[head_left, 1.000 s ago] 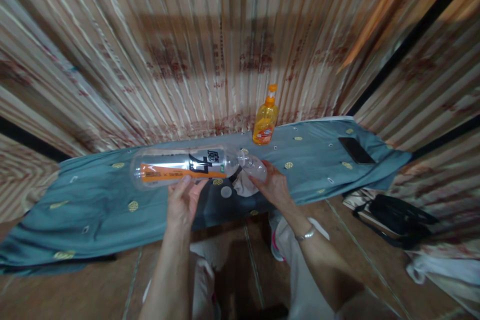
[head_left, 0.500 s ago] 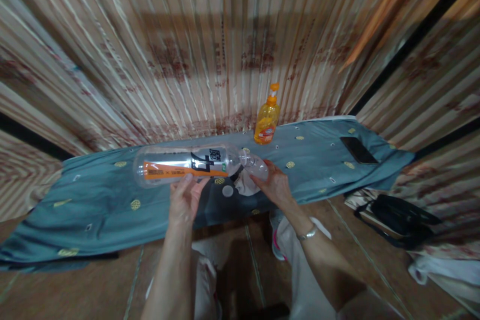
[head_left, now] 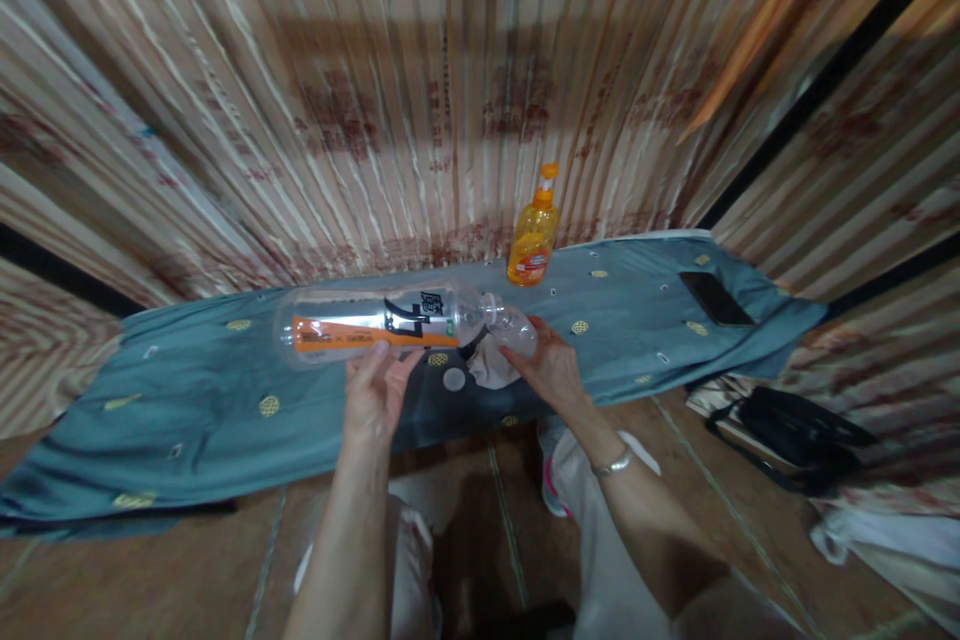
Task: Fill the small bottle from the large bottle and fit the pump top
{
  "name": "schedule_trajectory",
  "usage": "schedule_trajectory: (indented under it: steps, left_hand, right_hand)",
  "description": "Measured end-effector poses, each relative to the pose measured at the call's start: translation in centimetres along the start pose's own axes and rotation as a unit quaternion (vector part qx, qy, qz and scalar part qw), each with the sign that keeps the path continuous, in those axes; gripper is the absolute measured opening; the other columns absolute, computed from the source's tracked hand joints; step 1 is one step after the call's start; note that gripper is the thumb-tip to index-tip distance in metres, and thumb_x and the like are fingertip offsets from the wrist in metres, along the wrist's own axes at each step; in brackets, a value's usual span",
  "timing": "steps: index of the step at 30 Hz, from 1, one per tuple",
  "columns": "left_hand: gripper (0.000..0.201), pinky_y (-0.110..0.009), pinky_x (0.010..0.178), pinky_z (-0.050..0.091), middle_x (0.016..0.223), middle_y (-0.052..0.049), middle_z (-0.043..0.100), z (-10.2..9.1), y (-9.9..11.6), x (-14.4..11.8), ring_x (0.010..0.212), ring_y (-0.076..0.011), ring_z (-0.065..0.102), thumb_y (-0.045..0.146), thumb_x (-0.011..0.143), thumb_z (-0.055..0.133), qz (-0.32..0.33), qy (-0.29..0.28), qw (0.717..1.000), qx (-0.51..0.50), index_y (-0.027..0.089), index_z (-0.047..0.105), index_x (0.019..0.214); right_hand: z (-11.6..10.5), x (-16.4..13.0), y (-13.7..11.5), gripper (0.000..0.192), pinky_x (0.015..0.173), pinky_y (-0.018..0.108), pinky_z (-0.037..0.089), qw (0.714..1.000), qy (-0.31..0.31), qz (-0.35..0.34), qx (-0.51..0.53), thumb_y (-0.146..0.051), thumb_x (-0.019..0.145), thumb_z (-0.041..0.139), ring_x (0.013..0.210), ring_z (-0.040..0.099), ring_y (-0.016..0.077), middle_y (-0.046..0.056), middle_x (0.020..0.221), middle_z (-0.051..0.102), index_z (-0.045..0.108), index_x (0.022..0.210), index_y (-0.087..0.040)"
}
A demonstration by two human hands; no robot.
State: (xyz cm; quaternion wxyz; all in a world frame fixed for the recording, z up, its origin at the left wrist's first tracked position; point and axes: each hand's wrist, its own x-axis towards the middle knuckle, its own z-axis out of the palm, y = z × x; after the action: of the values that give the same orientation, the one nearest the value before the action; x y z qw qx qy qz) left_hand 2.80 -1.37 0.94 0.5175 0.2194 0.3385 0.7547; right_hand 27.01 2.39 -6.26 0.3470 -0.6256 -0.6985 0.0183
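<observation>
Bench (head_left: 214, 390) runs across, blue-green cover, yellow prints. Large clear bottle (head_left: 367, 325) on its side over left-center part, orange/black label, neck pointing right. Left hand (head_left: 379, 380) at its near side, fingers partly curled, thumb on label, holding bottle. Small round whitish disc (head_left: 454, 379) on bench, below bottle neck. Crumpled pale cloth (head_left: 495, 367) just right of disc. Clear rounded plastic piece (head_left: 517, 328) at bottle's mouth end; right hand (head_left: 551, 365) grips its right end, fingers narrow around it. Yellow pump bottle (head_left: 532, 245) upright behind, near back edge. Dark phone (head_left: 715, 298) flat, far right, well apart from hands.
</observation>
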Motion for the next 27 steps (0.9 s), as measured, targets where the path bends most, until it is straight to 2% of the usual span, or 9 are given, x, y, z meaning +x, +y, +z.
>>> schedule_trajectory:
  steps: [7, 14, 19, 27]
  left_hand:
    - [0.042, -0.042, 0.074, 0.066, 0.068, 0.001, 0.07, 0.3, 0.1, -0.1, 0.072, -0.0197, 0.07, 0.03, 0.045, 0.1, 0.002, 0.019, 1.0, -0.007, 0.018, 0.063, 0.063]
    - [0.044, -0.042, 0.079, 0.065, 0.072, -0.001, 0.072, 0.7, 0.3, -0.3, 0.078, -0.0212, 0.072, 0.03, 0.043, 0.101, -0.003, 0.013, 1.0, -0.012, 0.018, 0.065, 0.064]
    - [0.047, -0.042, 0.078, 0.066, 0.074, -0.002, 0.074, 1.2, 0.5, -0.3, 0.077, -0.0208, 0.072, 0.032, 0.039, 0.103, 0.001, 0.004, 1.0, -0.007, 0.018, 0.069, 0.067]
    - [0.049, -0.043, 0.079, 0.067, 0.067, 0.0, 0.072, 1.3, 0.4, -0.2, 0.071, -0.0185, 0.071, 0.029, 0.032, 0.105, -0.004, 0.027, 0.999, -0.031, 0.017, 0.068, 0.062]
  right_hand:
    - [-0.1, 0.1, -0.2, 0.055, 0.089, 0.038, 0.06, 1.0, -0.008, 0.01, 0.003, -0.043, 0.081, 0.077, 0.101, 0.076, 0.0298, 0.017, 0.108, 0.078, 0.062, 0.125, -0.012]
    - [-0.1, 0.1, -0.2, 0.058, 0.089, 0.039, 0.06, 1.0, -0.021, 0.021, 0.002, -0.043, 0.082, 0.078, 0.102, 0.076, 0.0306, 0.018, 0.11, 0.077, 0.06, 0.127, -0.011]
    - [0.1, 0.1, 0.0, 0.057, 0.088, 0.038, 0.06, 1.0, -0.005, 0.006, -0.004, -0.045, 0.084, 0.075, 0.1, 0.076, 0.0302, 0.019, 0.11, 0.077, 0.06, 0.127, -0.012]
    - [0.1, 0.0, 0.1, 0.058, 0.084, 0.036, 0.059, 1.0, -0.006, 0.003, -0.004, -0.046, 0.083, 0.075, 0.098, 0.076, 0.0298, 0.018, 0.106, 0.078, 0.061, 0.127, -0.011]
